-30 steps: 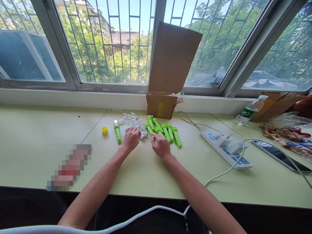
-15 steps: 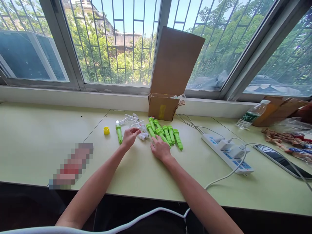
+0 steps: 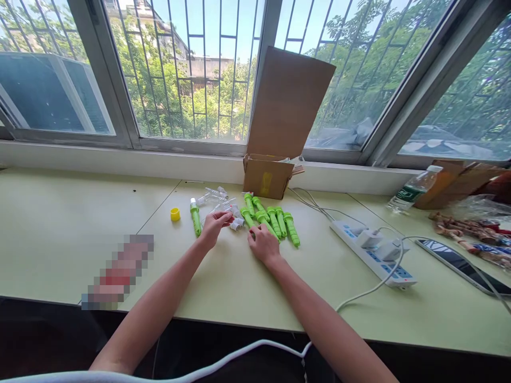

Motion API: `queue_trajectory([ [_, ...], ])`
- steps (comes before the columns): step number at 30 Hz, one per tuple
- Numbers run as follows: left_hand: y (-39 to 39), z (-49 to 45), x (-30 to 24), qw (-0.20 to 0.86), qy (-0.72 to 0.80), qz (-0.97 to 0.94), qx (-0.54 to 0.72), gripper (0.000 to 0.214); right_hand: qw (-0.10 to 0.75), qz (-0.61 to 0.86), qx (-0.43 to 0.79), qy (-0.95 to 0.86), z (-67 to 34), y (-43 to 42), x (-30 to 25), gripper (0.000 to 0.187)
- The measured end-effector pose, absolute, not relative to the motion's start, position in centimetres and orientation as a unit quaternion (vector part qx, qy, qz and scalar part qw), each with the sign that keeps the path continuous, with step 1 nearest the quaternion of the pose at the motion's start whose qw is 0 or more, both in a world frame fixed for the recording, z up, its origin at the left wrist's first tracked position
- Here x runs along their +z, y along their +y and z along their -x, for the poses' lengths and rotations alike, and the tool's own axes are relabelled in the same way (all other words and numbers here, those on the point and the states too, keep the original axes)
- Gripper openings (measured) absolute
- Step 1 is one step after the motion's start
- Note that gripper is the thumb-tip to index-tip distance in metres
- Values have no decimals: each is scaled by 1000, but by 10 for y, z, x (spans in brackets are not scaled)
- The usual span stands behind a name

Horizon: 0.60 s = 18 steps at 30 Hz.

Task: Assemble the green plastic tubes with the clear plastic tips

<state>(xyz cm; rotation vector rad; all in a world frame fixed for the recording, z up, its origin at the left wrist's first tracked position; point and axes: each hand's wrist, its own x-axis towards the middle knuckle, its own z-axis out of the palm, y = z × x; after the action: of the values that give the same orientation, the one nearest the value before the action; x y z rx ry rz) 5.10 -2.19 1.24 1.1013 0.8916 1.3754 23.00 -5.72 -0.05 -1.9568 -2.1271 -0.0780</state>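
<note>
My left hand [image 3: 213, 227] is closed in a pinch on a small clear plastic piece, just in front of a heap of clear and white plastic parts [image 3: 223, 201]. My right hand [image 3: 263, 243] rests on the table with its fingers curled over the near end of a green plastic tube in a row of several green tubes [image 3: 275, 219]. A single green tube [image 3: 195, 219] lies left of my left hand. A yellow cap [image 3: 174, 214] sits further left.
An open cardboard box [image 3: 266, 176] stands at the window sill behind the parts. A white power strip [image 3: 373, 252] with plugged chargers and cables lies to the right, then a phone [image 3: 463, 257], a bottle [image 3: 413, 189] and wrapped snacks [image 3: 467, 230]. The table's front edge [image 3: 239, 319] is near me.
My left hand opened over the clear parts, then closed in a pinch on a small piece. My right hand slid slightly toward the green tubes and curled its fingers.
</note>
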Motion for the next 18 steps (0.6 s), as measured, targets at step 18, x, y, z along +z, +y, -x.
queue_trajectory([
  [18, -34, -55, 10, 219, 435, -730, 479, 23, 112, 689, -1, -716, -228, -57, 4, 39],
])
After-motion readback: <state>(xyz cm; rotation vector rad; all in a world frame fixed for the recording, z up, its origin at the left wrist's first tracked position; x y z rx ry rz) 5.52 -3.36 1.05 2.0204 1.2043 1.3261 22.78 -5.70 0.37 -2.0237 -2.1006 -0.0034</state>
